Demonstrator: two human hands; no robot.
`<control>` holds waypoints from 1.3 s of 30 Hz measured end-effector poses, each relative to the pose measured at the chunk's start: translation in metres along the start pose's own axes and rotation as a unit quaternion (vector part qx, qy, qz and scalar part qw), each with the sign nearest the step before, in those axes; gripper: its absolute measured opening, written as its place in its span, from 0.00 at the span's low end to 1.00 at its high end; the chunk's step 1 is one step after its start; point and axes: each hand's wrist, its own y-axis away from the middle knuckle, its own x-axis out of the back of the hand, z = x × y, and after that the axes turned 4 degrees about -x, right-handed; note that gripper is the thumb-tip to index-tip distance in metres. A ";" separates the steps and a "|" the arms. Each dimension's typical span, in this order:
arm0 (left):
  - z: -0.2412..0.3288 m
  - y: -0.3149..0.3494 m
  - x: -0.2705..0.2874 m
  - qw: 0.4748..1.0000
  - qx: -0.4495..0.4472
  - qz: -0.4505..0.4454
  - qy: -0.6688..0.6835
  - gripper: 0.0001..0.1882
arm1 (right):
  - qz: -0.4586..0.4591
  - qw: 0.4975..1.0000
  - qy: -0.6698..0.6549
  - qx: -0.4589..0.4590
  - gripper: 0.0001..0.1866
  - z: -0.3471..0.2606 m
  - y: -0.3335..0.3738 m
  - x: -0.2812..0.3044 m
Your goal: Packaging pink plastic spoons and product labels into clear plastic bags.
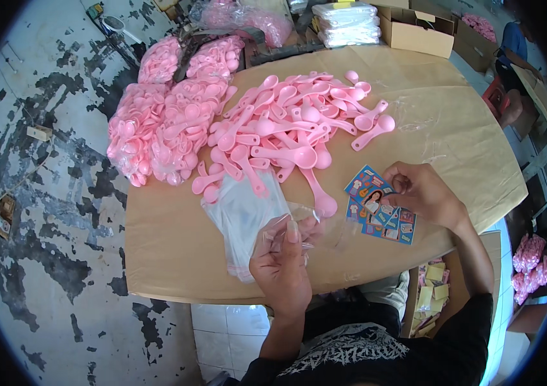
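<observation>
My left hand (pixel 283 270) is closed on a clear plastic bag (pixel 304 211), its thumb pointing up along the film. My right hand (pixel 429 196) bends over small blue printed cards (pixel 382 232), fingers and thumb pinched at a tilted upper card (pixel 366 183). The cards overlap on the table. Left of the bag in my hand lies a stack of flat clear bags (pixel 238 222). Beyond it spreads a heap of loose pink measuring spoons (pixel 286 125), with one spoon (pixel 322 199) reaching toward the space between my hands.
The brown-covered table (pixel 183 264) has a curved edge. Filled bags of pink spoons (pixel 157 132) crowd its left side. At the back are wrapped white packs (pixel 346 26) and a cardboard box (pixel 418 35). A box of small cards (pixel 432 299) stands by my right arm. Another person (pixel 514 48) is at far right.
</observation>
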 end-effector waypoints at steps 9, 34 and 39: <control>-0.005 -0.006 -0.005 0.997 0.024 0.063 0.026 0.18 | -0.008 0.975 -0.210 0.075 0.09 -0.034 0.009 -0.020; 0.005 0.001 -0.011 0.995 0.080 -0.041 -0.045 0.14 | -0.034 0.975 -0.173 0.138 0.09 -0.053 0.007 -0.038; -0.003 0.011 -0.015 0.985 0.095 -0.106 -0.101 0.14 | 0.015 0.968 -0.216 0.124 0.07 -0.054 0.010 -0.054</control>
